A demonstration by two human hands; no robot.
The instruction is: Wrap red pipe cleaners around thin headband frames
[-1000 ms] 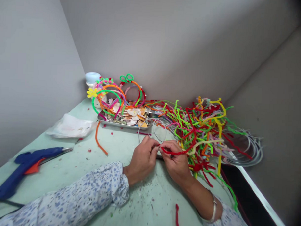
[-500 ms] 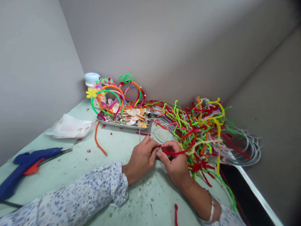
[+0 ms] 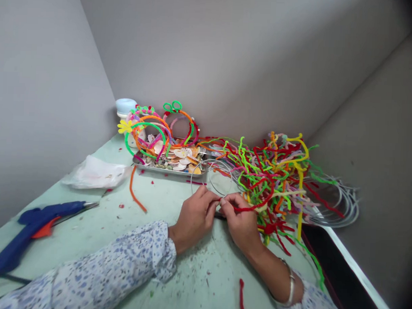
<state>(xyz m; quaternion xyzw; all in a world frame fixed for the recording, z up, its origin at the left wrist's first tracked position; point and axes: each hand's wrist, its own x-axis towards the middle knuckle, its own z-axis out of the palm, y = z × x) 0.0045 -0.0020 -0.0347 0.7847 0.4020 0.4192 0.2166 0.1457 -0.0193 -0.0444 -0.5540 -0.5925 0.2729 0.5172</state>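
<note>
Between my two hands runs a red pipe cleaner (image 3: pixel 248 209), its long part curving away to the right toward the pile. My left hand (image 3: pixel 197 213) pinches the near end of it. Close beside, my right hand (image 3: pixel 240 221) grips the same pipe cleaner between thumb and forefinger. A thin wire loop (image 3: pixel 222 178) stands just behind my fingers; whether it touches them is hidden. A dark object (image 3: pixel 219 215) shows partly below my fingertips, too covered to name. A short red pipe cleaner piece (image 3: pixel 242 298) lies near the front edge.
Several pipe-cleaner headbands (image 3: pixel 149 125) rest on a metal tray (image 3: pixel 168 172) of shells. A tangled pipe cleaner pile (image 3: pixel 276 175) and a wire coil (image 3: pixel 346 206) lie right. Left are a blue glue gun (image 3: pixel 37 225), a plastic bag (image 3: pixel 97 173) and an orange pipe cleaner (image 3: pixel 134 192).
My right thumb and fingers have closed in nearer to my left fingertips on the red pipe cleaner. Its free part has shifted slightly to the right. My left hand has hardly moved.
</note>
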